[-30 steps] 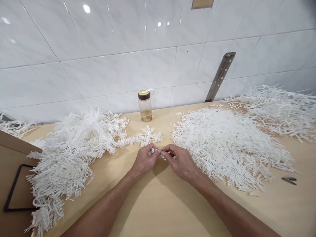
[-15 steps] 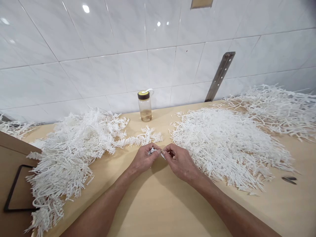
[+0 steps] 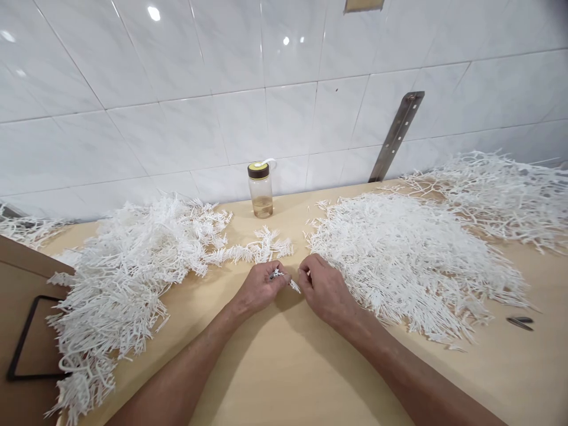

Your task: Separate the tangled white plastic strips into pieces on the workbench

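My left hand (image 3: 265,286) is closed on a small white branched plastic piece (image 3: 293,286), whose thin prongs stick out to the right past the fingertips. Just right of it, my right hand (image 3: 325,288) has its thumb and fingers bent together in a pinch; whether anything is between them is hidden. A small gap separates the two hands. Behind them lies a loose row of white branched pieces (image 3: 266,245). A wide heap of thin white plastic sprigs (image 3: 408,254) is beside my right hand, and another heap of bristly white pieces (image 3: 133,260) spreads on the left.
A bottle (image 3: 261,192) with a yellow and black lid stands near the tiled wall. Larger white branching pieces (image 3: 501,195) lie at the back right. Small dark snips (image 3: 520,322) rest at the right. A brown box (image 3: 26,319) with a black handle stands at the left edge.
My hands were touching at the fingertips and are now slightly apart. The white piece shows more clearly in my left hand, and my right hand has drawn a little to the right.
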The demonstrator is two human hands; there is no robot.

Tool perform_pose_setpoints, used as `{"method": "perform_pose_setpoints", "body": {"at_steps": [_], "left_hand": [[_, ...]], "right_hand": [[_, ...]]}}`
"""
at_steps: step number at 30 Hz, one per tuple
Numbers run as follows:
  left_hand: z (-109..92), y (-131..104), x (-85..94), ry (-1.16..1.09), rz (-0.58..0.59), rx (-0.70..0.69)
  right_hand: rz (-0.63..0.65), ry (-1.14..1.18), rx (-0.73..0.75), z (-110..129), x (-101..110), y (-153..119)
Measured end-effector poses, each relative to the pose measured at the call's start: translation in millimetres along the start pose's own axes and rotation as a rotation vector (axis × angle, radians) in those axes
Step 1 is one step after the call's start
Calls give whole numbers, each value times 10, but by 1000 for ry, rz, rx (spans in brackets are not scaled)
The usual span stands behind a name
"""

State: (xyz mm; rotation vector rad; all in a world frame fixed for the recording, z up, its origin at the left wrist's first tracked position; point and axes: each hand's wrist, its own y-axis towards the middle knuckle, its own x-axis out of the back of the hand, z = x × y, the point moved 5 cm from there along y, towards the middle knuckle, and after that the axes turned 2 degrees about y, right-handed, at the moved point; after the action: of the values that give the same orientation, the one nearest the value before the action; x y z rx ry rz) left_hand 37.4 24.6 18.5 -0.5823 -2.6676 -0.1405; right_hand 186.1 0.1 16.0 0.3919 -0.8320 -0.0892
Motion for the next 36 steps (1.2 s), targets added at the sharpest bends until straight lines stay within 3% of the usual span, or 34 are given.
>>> {"method": "perform_pose_setpoints", "body": {"at_steps": [6, 11, 15, 18, 29, 36], "left_hand": [[75, 5, -7, -36, -113, 35], [117, 0, -10, -74, -153, 90], [97, 2, 1, -56, -171, 49], [98, 10, 3, -37, -175, 20], [46, -22, -40, 53, -192, 3], [49, -24, -41, 66, -190, -13]], "right_hand": [[-214, -39, -74, -213, 213, 66], [-328, -8, -57, -199, 398, 95], [-109, 192, -11, -65, 265, 80], [25, 216, 51, 52, 136, 37], [103, 115, 70, 62, 50, -1], [142, 112, 9, 13, 19, -1]]}}
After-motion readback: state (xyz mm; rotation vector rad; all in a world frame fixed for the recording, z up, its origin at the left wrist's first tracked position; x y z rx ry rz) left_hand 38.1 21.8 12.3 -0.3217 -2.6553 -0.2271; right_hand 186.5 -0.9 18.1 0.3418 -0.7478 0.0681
